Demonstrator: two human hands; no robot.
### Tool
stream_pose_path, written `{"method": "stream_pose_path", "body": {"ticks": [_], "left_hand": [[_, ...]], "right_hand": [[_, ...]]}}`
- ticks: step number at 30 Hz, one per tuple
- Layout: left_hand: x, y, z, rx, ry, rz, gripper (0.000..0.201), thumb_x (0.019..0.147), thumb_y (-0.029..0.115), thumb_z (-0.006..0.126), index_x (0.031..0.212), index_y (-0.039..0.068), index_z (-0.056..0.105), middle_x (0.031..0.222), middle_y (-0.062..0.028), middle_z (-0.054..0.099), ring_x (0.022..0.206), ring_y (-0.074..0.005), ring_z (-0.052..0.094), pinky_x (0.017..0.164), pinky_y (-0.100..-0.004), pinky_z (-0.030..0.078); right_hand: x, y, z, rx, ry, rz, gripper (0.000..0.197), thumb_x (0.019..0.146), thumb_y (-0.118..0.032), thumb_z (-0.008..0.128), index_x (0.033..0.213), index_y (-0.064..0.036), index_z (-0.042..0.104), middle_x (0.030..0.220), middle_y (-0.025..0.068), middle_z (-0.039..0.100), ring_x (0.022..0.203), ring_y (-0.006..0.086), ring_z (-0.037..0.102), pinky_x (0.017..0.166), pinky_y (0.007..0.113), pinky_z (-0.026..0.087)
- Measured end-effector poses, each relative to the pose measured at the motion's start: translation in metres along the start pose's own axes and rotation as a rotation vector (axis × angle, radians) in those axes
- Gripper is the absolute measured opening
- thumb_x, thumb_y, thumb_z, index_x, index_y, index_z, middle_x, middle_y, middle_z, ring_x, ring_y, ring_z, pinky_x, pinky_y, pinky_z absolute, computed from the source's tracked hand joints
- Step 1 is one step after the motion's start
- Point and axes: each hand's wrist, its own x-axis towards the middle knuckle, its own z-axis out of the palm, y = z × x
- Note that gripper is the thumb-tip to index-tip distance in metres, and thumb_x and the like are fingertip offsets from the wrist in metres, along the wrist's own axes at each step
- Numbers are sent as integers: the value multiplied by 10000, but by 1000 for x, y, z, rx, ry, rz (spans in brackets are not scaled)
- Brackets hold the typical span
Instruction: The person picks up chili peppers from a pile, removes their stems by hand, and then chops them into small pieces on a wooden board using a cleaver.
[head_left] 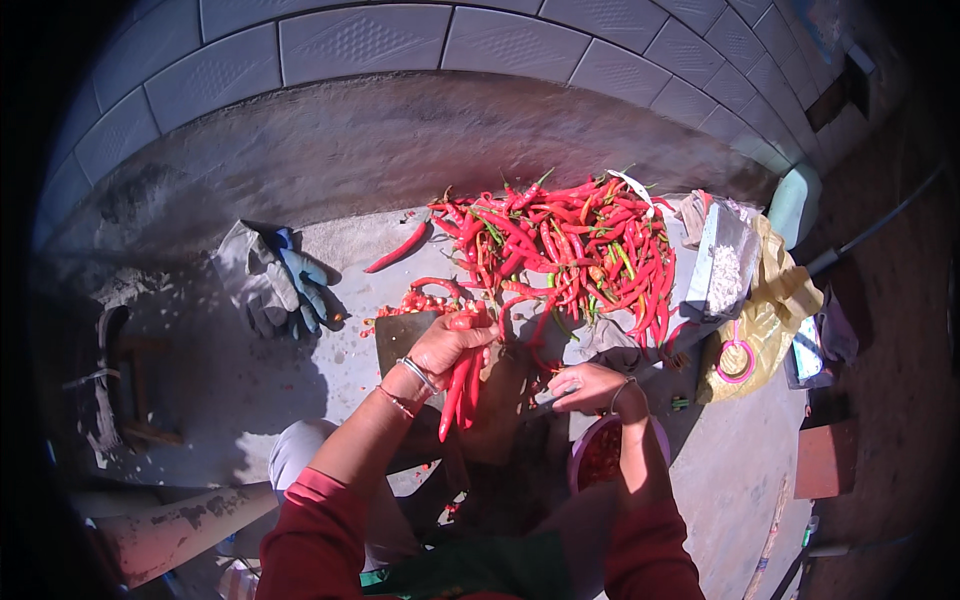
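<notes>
My left hand (452, 352) is wrapped round a bunch of long red chili peppers (460, 395), whose tips hang down toward me over a brown wooden board (500, 420). Chopped red chili pieces (410, 302) lie at the board's far left edge. To the right, my right hand (588, 386) has its fingers curled; what they hold, if anything, is too dark to make out. Just below that hand sits a pink-rimmed bowl (662, 440) with chopped red chili inside, partly hidden by my forearm. Beyond both hands spreads a big heap of whole red chilies (570, 240).
Grey and blue work gloves (275, 280) lie on the concrete at left. A low wooden stool (140, 390) stands farther left. At right are a yellow sack (765, 290), a pink ring (735, 362) and a box of white material (722, 270). A tiled wall (360, 45) closes off the far side.
</notes>
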Motion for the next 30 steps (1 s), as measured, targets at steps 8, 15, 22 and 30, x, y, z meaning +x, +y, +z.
{"method": "stream_pose_path", "body": {"ticks": [8,15,22,30], "left_hand": [[6,-5,-10,57,46,26,142,769,-2,667,875,27,578,763,-48,599,643,-155,594,609,-272,506],[16,-7,-10,117,109,36,148,765,2,675,872,33,578,758,-37,592,627,-148,581,593,-271,494],[16,-1,-13,110,177,156,135,777,65,692,851,36,583,718,-19,579,618,-122,559,556,-259,469],[18,4,-11,177,204,214,200,766,160,734,805,41,579,679,-2,570,559,-95,517,513,-236,424]], "right_hand": [[97,22,16,-216,922,226,246,785,-201,659,917,2,615,850,197,646,796,314,636,702,388,493],[116,28,-1,-65,1035,192,246,713,-184,694,847,8,618,818,163,660,793,284,644,717,370,487],[52,-73,-21,-58,852,-251,193,743,-76,644,923,-11,615,822,99,623,725,188,611,642,300,482],[41,-96,11,-423,736,-401,121,748,-100,576,864,-67,586,847,120,564,764,334,577,641,407,474]]}}
